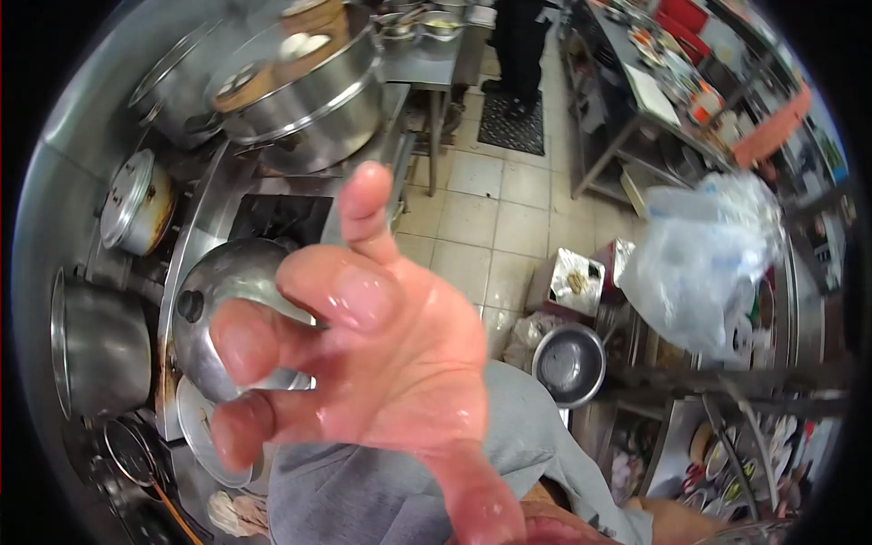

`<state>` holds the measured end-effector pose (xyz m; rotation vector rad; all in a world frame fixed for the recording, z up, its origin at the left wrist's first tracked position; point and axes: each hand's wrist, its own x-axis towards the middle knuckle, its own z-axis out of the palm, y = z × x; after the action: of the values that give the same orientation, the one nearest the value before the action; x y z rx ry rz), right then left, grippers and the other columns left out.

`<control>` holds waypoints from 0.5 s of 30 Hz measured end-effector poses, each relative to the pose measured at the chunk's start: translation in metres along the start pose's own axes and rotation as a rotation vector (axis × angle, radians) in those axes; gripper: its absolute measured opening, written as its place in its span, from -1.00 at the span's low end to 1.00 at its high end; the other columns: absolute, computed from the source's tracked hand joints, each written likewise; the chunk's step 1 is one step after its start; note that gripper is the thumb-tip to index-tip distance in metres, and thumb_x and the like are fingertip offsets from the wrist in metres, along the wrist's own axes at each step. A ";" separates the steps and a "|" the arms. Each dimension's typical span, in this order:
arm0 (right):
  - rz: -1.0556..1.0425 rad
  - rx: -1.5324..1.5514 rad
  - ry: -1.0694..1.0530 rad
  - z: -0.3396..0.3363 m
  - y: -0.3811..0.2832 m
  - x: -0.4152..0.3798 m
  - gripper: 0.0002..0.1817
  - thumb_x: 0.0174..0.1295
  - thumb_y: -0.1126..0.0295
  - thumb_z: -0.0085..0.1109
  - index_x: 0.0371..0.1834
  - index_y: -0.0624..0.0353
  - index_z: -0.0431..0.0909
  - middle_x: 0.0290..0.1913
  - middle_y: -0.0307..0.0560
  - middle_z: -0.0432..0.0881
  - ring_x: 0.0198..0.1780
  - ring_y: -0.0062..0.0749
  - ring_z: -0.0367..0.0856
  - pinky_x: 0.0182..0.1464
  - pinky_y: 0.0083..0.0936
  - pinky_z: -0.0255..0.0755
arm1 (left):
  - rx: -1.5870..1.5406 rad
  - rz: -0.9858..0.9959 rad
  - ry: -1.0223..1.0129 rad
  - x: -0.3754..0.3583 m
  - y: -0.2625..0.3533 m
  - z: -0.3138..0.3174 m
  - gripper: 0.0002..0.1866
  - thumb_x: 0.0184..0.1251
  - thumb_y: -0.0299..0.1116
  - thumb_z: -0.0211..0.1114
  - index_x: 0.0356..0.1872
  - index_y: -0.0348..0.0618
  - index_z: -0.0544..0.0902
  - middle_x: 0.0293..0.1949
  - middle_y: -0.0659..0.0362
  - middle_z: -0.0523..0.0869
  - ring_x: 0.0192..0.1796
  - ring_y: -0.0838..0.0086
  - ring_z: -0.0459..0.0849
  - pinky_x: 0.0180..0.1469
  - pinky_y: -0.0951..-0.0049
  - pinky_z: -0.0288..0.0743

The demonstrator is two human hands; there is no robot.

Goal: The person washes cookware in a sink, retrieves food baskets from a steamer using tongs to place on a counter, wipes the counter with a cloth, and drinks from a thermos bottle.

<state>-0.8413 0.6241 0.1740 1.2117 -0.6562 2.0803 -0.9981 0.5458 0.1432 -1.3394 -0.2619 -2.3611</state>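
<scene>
My left hand (400, 345) is raised close to the camera, its palm turned toward me. The fingers are spread and partly bent, and nothing is in them. The skin looks wet and shiny. Behind the fingertips, on the stove side, lies a domed metal lid or wok (241, 263) with a dark knob, partly covered by the hand. A pale round plate or lid (195, 422) shows just below it. Bare skin, apparently part of my right arm (672, 522), appears at the bottom edge; my right hand is out of sight.
Left are a deep steel pot (104, 345), a stained lidded pot (136, 204) and a large steamer pot (327, 118). On the right hang plastic bags (695, 263), above a steel bowl (569, 341) and foil-topped box (574, 282). A person (520, 45) stands by a floor mat (509, 132).
</scene>
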 end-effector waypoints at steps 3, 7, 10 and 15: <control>-0.114 -1.121 0.155 0.013 -0.099 0.024 -0.66 0.18 0.01 0.05 -0.19 0.02 0.40 -0.33 -0.14 0.51 -0.25 -0.20 0.33 -0.18 -0.22 0.30 | 0.161 0.018 -0.139 0.030 -0.015 -0.065 0.01 -0.25 0.24 0.44 0.28 0.10 0.18 0.23 0.19 0.25 0.07 0.25 0.43 0.25 -0.15 0.14; -0.099 -1.284 0.064 -0.046 -0.143 0.093 -0.46 0.28 -0.10 -0.10 -0.43 0.21 0.54 -0.52 -0.07 0.60 -0.53 -0.32 0.56 -0.40 -0.37 0.47 | 0.704 -0.164 -0.472 0.062 -0.020 -0.141 -0.24 -0.16 -0.04 0.50 0.08 -0.14 0.37 0.00 0.09 0.45 -0.12 0.28 0.51 0.13 0.06 0.30; -0.343 -1.466 0.195 -0.149 -0.072 0.183 -0.42 0.23 -0.17 -0.11 -0.39 0.22 0.46 -0.51 -0.07 0.49 -0.46 -0.26 0.46 -0.32 -0.24 0.35 | 1.122 -0.436 -0.593 0.076 0.000 -0.173 -0.39 -0.28 -0.25 0.56 -0.10 -0.23 0.53 -0.14 0.05 0.54 -0.21 0.26 0.55 -0.05 0.29 0.43; -0.375 -1.280 0.221 -0.312 0.013 0.305 -0.29 0.11 -0.25 -0.01 -0.24 0.35 0.45 -0.40 0.04 0.55 -0.34 -0.08 0.55 -0.09 0.05 0.45 | 1.518 -0.716 -0.599 0.084 0.025 -0.194 -0.41 -0.19 -0.34 0.49 -0.03 -0.28 0.51 -0.13 0.03 0.55 -0.22 0.27 0.54 -0.11 0.35 0.43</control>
<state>-1.1426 0.9131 0.3018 0.2992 -1.2342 1.0334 -1.1754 0.4322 0.1131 -1.0233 -2.3580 -1.1688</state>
